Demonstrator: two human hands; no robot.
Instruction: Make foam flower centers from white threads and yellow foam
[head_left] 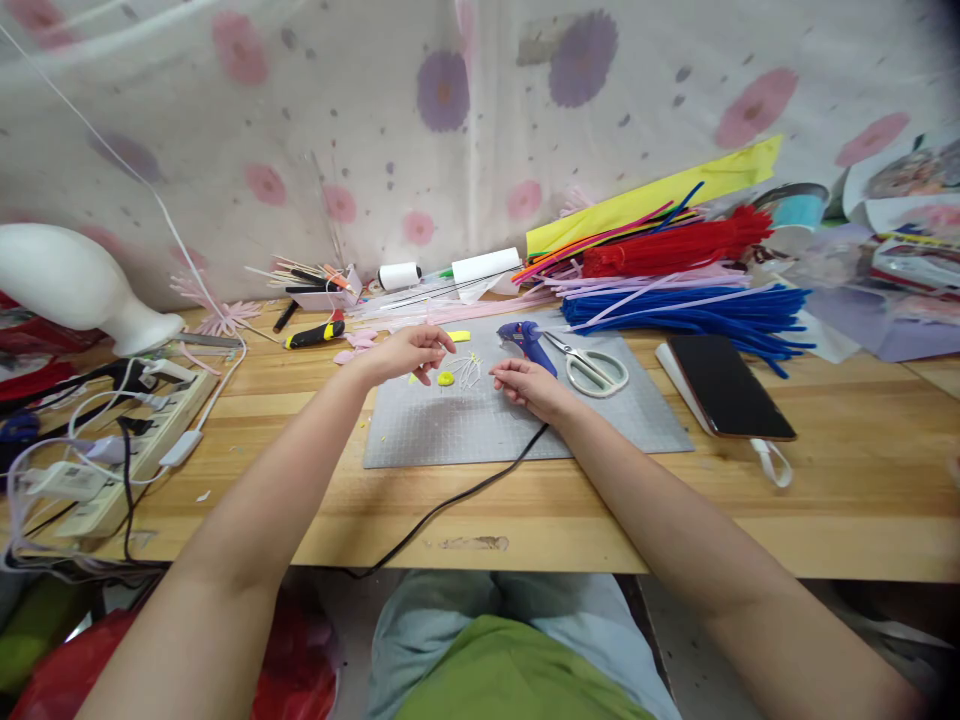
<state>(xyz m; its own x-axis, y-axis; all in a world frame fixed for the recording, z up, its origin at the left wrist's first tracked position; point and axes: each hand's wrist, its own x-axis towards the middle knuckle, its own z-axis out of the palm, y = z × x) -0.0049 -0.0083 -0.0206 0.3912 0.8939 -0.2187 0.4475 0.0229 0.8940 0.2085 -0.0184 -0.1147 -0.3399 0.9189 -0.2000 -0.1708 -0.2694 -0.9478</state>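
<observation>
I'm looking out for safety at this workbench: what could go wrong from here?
The right hand is close beside the blue glue gun; if the nozzle is hot, which can't be seen, it might burn. The black cord runs across the table to its front edge, so it could get snagged. The thin white strands lie between the left hand and the right, and may get knocked astray.

Both hands [411,353] [531,388] apart; fingers [510,370] bent

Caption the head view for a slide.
Left hand and right hand over a gray gridded cutting mat, blue glue gun and pale-handled scissors lying near the right.
</observation>
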